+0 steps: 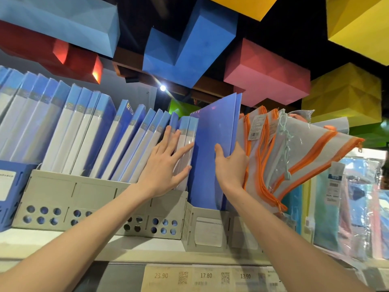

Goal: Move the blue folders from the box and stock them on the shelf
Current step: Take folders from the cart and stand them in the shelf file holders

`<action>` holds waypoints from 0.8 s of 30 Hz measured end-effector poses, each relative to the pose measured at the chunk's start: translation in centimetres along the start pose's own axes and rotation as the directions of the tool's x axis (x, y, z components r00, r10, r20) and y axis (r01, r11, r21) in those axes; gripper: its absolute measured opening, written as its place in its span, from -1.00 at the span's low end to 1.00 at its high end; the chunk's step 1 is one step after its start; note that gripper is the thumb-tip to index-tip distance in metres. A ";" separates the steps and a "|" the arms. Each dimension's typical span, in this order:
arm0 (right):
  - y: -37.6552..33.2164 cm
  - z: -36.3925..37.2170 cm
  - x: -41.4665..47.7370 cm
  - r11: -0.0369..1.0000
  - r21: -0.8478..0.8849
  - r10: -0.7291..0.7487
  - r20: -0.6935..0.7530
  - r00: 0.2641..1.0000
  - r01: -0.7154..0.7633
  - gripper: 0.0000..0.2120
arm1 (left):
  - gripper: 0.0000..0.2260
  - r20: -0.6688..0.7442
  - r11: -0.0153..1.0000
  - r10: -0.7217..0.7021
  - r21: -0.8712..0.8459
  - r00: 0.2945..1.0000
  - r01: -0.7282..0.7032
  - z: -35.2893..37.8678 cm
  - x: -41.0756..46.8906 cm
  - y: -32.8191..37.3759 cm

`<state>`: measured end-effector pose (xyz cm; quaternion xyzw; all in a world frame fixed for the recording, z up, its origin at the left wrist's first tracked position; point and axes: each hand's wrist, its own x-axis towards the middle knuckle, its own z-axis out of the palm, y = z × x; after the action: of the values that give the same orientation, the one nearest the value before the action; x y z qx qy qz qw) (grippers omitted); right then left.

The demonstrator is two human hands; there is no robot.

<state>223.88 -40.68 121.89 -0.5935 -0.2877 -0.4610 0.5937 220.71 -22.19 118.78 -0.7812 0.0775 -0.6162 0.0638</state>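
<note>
Head view: right hand [230, 165] grips the blue folders [212, 148], thumb on front, fingers behind; folders stand upright in a grey holder [207, 228] on the shelf [147, 245]. Left hand [166, 167], fingers spread flat, presses the adjacent binders [185, 135] leftward.

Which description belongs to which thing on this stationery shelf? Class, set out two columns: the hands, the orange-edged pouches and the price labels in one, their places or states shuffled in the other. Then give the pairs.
Column one
1. left hand
2. right hand
3. orange-edged pouches
4. price labels

Column two
A. on the front edge of the shelf, below the grey holders
B. grips the plain blue folders
C. presses flat on the white-and-blue folders
D. lean to the right of the plain blue folders

Pairs: 1-C, 2-B, 3-D, 4-A
</note>
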 end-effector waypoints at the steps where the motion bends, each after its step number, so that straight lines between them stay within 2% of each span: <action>1: 0.3 0.0 -0.4 1.000 -0.012 0.020 0.028 0.999 -0.020 -0.82 | -0.42 0.002 1.000 0.001 -0.003 1.000 -0.001 0.0 0.0 -0.1; 5: 2.3 -0.2 -3.0 0.993 -0.060 0.105 0.163 0.981 -0.097 -0.71 | -0.41 0.020 1.000 -0.019 -0.019 1.000 0.019 -0.4 -0.1 0.1; 8: 2.0 -1.4 -3.4 0.987 -0.016 0.157 0.247 0.956 -0.158 -0.84 | -0.43 0.043 0.998 -0.043 -0.040 0.998 0.044 -1.2 -0.1 0.7; 10: 1.4 -2.4 -2.9 0.978 -0.032 0.203 0.320 0.925 -0.204 -0.79 | -0.45 0.077 0.992 -0.071 -0.100 0.994 0.079 -2.3 -0.7 1.6; 12: 0.9 -2.9 -2.7 0.962 -0.101 0.273 0.374 0.886 -0.254 -0.68 | -0.48 0.118 0.978 -0.113 -0.160 0.987 0.131 -3.6 -1.4 2.6; 15: -0.5 -4.4 -3.6 0.937 -0.230 0.335 0.383 0.861 -0.262 -0.69 | -0.52 0.213 0.956 -0.171 -0.201 0.962 0.215 -6.8 -2.7 4.1; 17: -2.4 -6.0 -4.8 0.949 -0.229 0.292 0.378 0.879 -0.217 -0.70 | -0.54 0.250 0.953 -0.193 -0.185 0.949 0.242 -9.6 -3.7 4.9; 20: -6.2 -8.4 -8.1 0.984 -0.176 0.062 0.383 0.922 0.007 -0.54 | -0.70 0.167 0.928 -0.297 -0.182 0.940 0.326 -14.6 -5.9 6.7; 22: -9.0 -9.9 -11.9 0.994 -0.082 -0.041 0.386 0.922 0.078 -0.60 | -0.84 0.078 0.827 -0.484 -0.283 0.871 0.485 -18.0 -8.1 8.3; 24: -11.5 -10.6 -16.5 0.997 -0.028 -0.055 0.428 0.902 0.074 -0.77 | -0.83 0.043 0.728 -0.623 -0.334 0.781 0.599 -21.5 -11.8 9.8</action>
<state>204.78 -46.07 110.93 -0.6829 -0.4199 -0.3455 0.4878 196.71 -29.54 110.58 -0.7397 -0.0798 -0.6083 -0.2765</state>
